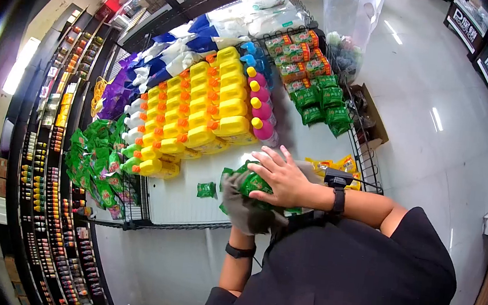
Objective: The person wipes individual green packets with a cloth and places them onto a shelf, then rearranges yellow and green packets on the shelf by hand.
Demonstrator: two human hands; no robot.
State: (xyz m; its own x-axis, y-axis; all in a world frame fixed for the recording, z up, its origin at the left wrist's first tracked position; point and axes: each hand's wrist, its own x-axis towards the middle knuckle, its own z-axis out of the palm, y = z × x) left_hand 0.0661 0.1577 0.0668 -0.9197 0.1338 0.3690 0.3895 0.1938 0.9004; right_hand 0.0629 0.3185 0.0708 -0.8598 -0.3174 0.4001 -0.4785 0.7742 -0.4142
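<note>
My right hand (284, 178) lies palm down with its fingers spread. It rests on green packets (256, 184) bundled against a grey-brown cloth (237, 199). My left hand comes up from below into this cloth, which bunches around it and hides its fingers; only the wrist with a black band (240, 251) shows. A single small green packet (206, 190) sits on the white shelf (181, 205), left of the bundle. More grey cloth is partly visible behind my right hand.
Yellow bottles (201, 105) with orange caps stand in rows, beside pink bottles (265, 113) with yellow caps. Green packs (327, 105) and orange-green packs (294, 53) fill the far right. Yellow packets (345, 164) lie near my right wrist. A wire rim (178, 225) edges the shelf.
</note>
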